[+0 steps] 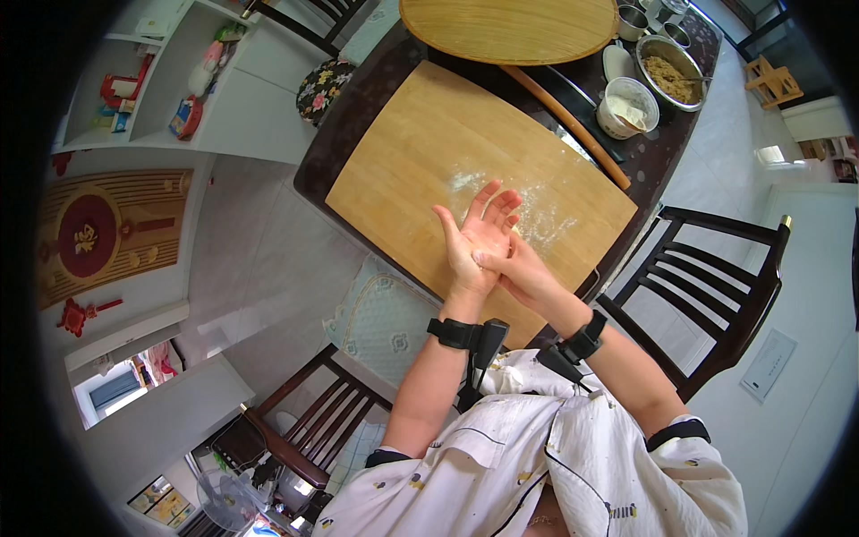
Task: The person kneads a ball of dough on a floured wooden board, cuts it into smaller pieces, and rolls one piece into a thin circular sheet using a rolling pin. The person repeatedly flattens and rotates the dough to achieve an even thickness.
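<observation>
My left hand (481, 240) is held palm up over a wooden board (420, 134), fingers spread and nothing lying in the palm. My right hand (530, 274) clasps it from the right side, with the thumb pressed on the heel of the left palm. The right fingers are mostly hidden behind the left hand. A small pale bit, too small to name, shows between the hands. White flour (548, 215) is scattered on the board just beyond and to the right of them.
A rolling pin (573, 121) lies along the board's far right edge. Beyond stand a round woven tray (510, 27), a tub of white powder (626, 109) and a metal bowl of filling (671, 76). Dark chairs stand right (707, 286) and lower left (309, 412).
</observation>
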A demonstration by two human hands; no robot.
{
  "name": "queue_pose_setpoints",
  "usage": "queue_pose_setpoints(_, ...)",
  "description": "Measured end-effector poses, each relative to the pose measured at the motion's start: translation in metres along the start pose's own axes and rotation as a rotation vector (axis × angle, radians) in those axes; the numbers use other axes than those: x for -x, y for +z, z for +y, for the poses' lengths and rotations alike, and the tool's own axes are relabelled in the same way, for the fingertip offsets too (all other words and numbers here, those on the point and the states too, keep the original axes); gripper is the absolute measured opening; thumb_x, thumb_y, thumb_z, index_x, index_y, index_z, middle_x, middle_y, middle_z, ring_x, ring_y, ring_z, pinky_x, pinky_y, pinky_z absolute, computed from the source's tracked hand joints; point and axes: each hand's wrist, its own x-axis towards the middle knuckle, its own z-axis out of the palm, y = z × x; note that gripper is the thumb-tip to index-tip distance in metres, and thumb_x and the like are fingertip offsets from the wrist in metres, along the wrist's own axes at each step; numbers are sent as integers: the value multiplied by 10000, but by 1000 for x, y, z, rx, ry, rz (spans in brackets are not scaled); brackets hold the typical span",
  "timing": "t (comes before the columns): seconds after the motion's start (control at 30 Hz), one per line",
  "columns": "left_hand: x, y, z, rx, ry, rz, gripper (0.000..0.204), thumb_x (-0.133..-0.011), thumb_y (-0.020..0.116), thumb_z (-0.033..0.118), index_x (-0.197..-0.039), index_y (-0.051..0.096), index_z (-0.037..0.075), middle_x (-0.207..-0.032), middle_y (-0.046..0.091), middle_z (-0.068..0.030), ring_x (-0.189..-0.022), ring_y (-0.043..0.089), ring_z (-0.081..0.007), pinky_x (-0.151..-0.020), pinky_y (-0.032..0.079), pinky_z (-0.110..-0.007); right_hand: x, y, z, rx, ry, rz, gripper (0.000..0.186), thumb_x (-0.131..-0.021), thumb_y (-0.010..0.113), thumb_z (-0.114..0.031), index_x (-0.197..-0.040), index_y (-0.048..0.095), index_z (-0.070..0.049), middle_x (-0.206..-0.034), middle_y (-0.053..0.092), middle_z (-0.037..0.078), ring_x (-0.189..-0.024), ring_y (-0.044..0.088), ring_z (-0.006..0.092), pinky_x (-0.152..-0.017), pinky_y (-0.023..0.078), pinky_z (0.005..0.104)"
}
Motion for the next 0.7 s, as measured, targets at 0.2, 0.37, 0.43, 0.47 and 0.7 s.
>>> queue_pose_setpoints(0.2, -5, 8, 11, -18, 49, 36, 945, -887, 279, 792, -1350, 471, -10, -1235, 574, -188, -1180, 526, -286, -1023, 409, -389, 3, 11, -6, -76, -21, 54, 669, -881, 710, -81, -1423, 319, -51, -1356, 483, 61, -1261, 494, 170, -1024, 458, 355)
queue_pose_setpoints(0.37, -6, -4, 9, 148, 22, 45, 907, -896, 324, 769, -1360, 473, 3, -1229, 577, -180, -1170, 526, -293, -1015, 407, -401, 11, 10, 5, 8, -128, -23, 677, -843, 763, -129, -1392, 380, -27, -1322, 514, 69, -1257, 484, 178, -1061, 402, 350)
queue_pose_setpoints(0.43, -7, -7, 8, 155, 34, 63, 904, -898, 322, 768, -1352, 481, 2, -1222, 579, -176, -1166, 526, -286, -1011, 407, -395, 3, 3, 12, 138, -140, 46, 682, -842, 765, -130, -1396, 379, -27, -1324, 512, 73, -1259, 484, 182, -1059, 402, 345)
queue_pose_setpoints(0.47, -7, -8, 8, 162, 49, 80, 901, -899, 321, 767, -1343, 489, 1, -1216, 580, -172, -1161, 526, -278, -1007, 408, -388, -1, 0, 15, 270, -151, 114, 688, -841, 767, -131, -1399, 378, -28, -1326, 509, 76, -1261, 483, 185, -1057, 402, 340)
queue_pose_setpoints(0.7, -4, -16, 5, 41, 64, 112, 900, -894, 348, 763, -1344, 487, -4, -1248, 582, -191, -1187, 535, -299, -1005, 442, -404, 4, 8, 1, -4, 70, 157, 644, -878, 729, -137, -1392, 375, 19, -1323, 525, 75, -1210, 525, 169, -1019, 439, 327)
